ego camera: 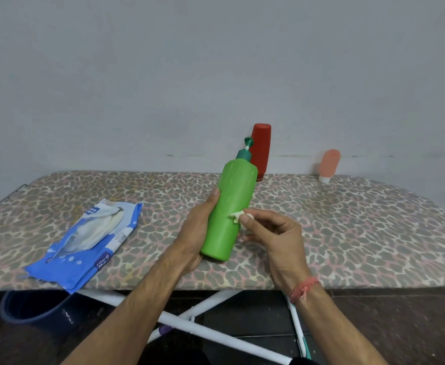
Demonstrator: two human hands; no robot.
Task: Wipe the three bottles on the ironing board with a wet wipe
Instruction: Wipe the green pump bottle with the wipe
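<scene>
A tall green pump bottle (229,206) with a dark green pump top is tilted above the leopard-print ironing board (347,233). My left hand (197,233) grips its lower body from the left. My right hand (271,233) pinches a small white wet wipe (238,216) against the bottle's right side. A red bottle (261,151) stands upside down on its cap at the board's far edge, partly behind the green one. A small pink tube bottle (329,164) stands on its white cap further right, against the wall.
A blue wet-wipe pack (89,241) lies open on the left of the board, near the front edge. Under the board are white legs (216,327) and a dark blue bucket (32,306) on the floor. A grey wall (216,75) rises behind.
</scene>
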